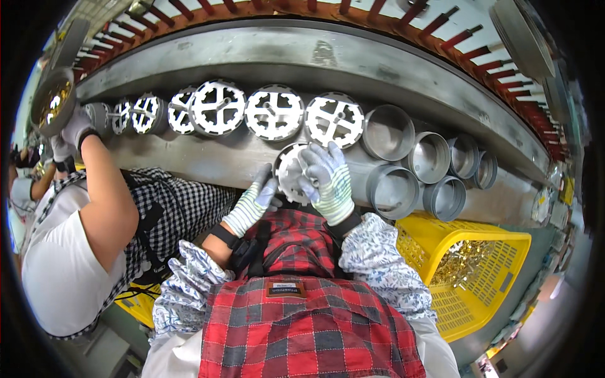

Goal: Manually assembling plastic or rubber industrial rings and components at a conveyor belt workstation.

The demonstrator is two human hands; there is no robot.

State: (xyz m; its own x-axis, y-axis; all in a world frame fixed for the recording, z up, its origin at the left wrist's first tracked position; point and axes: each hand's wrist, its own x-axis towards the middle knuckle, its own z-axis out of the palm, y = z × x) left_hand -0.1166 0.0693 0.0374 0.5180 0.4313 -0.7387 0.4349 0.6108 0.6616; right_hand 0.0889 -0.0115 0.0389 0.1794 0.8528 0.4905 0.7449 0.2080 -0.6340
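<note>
Both my hands wear white knit gloves with green stripes. My right hand (328,178) lies over the face of a round grey metal disc with cut-out slots (288,170), fingers spread on it. My left hand (255,201) grips the same disc from its lower left edge. The disc sits in a short metal cylinder in the lower row on a grey curved shelf (208,160). Directly above it stands a row of several similar slotted discs (274,113) set in cylinders.
Several hollow grey cylinders (391,189) stand to the right. A yellow plastic basket (504,246) with shiny metal pieces sits at lower right. On my left a person in a checked apron reaches a gloved hand (77,129) toward the shelf. A red-slatted ring (441,28) curves above.
</note>
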